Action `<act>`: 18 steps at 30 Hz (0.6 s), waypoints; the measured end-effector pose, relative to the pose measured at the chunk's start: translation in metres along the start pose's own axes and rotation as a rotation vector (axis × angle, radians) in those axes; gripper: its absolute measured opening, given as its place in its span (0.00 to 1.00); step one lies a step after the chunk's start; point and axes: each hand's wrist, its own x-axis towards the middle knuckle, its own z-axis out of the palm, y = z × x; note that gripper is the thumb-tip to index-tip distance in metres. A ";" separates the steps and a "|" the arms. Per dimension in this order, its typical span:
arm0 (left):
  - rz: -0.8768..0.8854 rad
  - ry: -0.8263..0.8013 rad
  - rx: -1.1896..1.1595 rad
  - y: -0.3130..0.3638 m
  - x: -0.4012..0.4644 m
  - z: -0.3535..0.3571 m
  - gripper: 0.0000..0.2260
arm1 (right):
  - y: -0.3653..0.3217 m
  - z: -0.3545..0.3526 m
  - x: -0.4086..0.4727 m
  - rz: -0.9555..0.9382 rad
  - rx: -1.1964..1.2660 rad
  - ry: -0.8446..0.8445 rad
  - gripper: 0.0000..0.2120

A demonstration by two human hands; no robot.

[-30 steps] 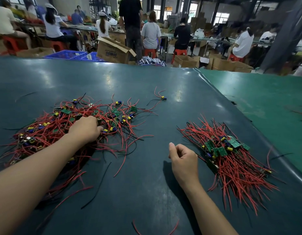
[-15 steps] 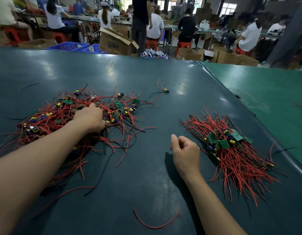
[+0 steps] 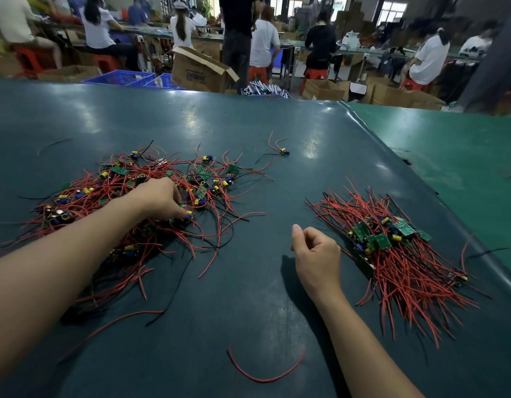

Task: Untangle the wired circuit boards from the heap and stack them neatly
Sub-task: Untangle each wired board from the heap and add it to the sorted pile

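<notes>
Red wires dominate the scene, spread in two masses across a dark teal table [image 3: 248, 133]. On the left lies the tangled heap [image 3: 151, 202]: small green circuit boards carrying yellow and blue parts, their thin red and black leads looping and crossing in every direction, with loose ends straggling toward the near edge. On the right sits the sorted stack [image 3: 392, 245], where the green boards are gathered at the far left corner and their red wires lie roughly parallel, fanning toward the near right.

The left hand [image 3: 159, 198] reaches into the middle of the heap, knuckles up, fingers curled down among the wires. Its fingertips pinch a small board [image 3: 185, 216] with a blue part at the heap's near right edge. The forearm lies across the near part of the heap.

The right hand [image 3: 316, 254] rests on bare table between the two masses, just left of the stack and well apart from the heap. Its fingers are curled loosely inward with the thumb raised, and it holds nothing.

One lone board [image 3: 283, 151] with red and black leads lies by itself on the far side of the heap. A single curved red wire [image 3: 263, 374] lies near the front edge, between the two forearms.

Beyond the table, people sit and stand at long workbenches, with cardboard boxes [image 3: 201, 70] and blue crates [image 3: 125, 78] on the floor.
</notes>
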 end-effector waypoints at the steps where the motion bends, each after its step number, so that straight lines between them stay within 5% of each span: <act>1: -0.011 0.010 -0.001 -0.001 0.000 -0.002 0.16 | 0.000 0.000 0.000 -0.001 0.000 0.001 0.24; 4: -0.076 0.165 -0.059 0.001 -0.001 -0.011 0.19 | 0.000 -0.001 0.000 -0.004 -0.004 0.002 0.24; 9: -0.162 0.696 -0.203 0.014 -0.012 -0.025 0.22 | -0.001 -0.001 0.000 0.015 -0.006 -0.011 0.24; 15: 0.075 0.915 -0.680 0.048 -0.042 -0.037 0.18 | -0.002 0.000 -0.001 0.009 -0.013 -0.030 0.23; 18: 0.269 0.825 -0.965 0.080 -0.070 -0.015 0.15 | -0.004 0.000 -0.002 -0.005 0.004 -0.087 0.20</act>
